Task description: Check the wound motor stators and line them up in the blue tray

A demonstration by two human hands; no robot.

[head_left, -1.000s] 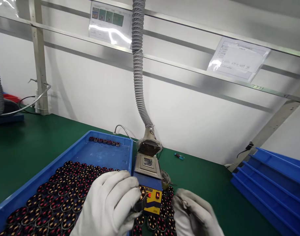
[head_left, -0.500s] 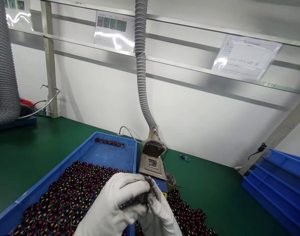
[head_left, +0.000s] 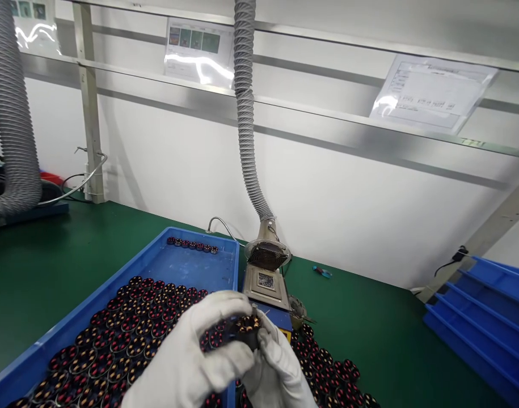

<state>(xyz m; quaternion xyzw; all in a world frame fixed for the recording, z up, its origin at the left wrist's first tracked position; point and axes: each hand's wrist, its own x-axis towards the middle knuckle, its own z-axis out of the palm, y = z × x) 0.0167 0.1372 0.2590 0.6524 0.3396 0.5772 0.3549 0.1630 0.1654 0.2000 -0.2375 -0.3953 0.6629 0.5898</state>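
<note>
In front of me, both white-gloved hands meet around a small dark round motor stator (head_left: pixel 248 327) with copper windings. My right hand (head_left: pixel 276 362) grips its right side between thumb and fingers. My left hand (head_left: pixel 195 345) curves around the left side, index finger above and thumb below, with a gap between them; some of it is smeared by motion. A thin pin-like piece stands up at the stator's top edge. Beneath the left hand lies a blue tray (head_left: pixel 208 272), with many similar round stators (head_left: pixel 135 328) in red and copper colours.
Beyond my hands stands a small metal-topped device (head_left: pixel 265 283) under a grey extraction hose (head_left: pixel 246 113). More stators (head_left: pixel 327 368) lie on the green table at right. Stacked blue trays (head_left: pixel 480 317) occupy the right edge. Small pliers (head_left: pixel 322 272) lie near the wall.
My left hand's fingers have spread wider, showing the stator's copper windings. The right hand stays on the stator. The view has shifted slightly.
</note>
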